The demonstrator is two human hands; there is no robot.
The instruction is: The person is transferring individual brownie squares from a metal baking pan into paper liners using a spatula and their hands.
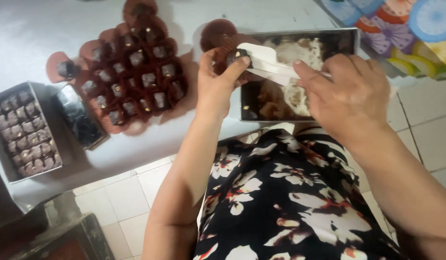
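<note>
My left hand (pixel 217 82) holds a small brown paper cup with a dark chocolate square (pixel 237 57) in it, pinched between thumb and fingers. My right hand (pixel 350 94) grips a white flat scraper (pixel 264 60) whose blade end touches the chocolate square. Both hands hover over a rectangular metal baking tray (pixel 347 37), mostly scraped bare with dark leftovers at its left edge and bottom.
Several brown paper cups holding chocolate squares (pixel 136 77) are grouped on the white table at left. A metal tin of packed squares (pixel 25 130) sits at far left, a dark foil packet (pixel 81 120) beside it. Empty cups (pixel 218 31) lie near the tray. Colourful cloth (pixel 401 24) at top right.
</note>
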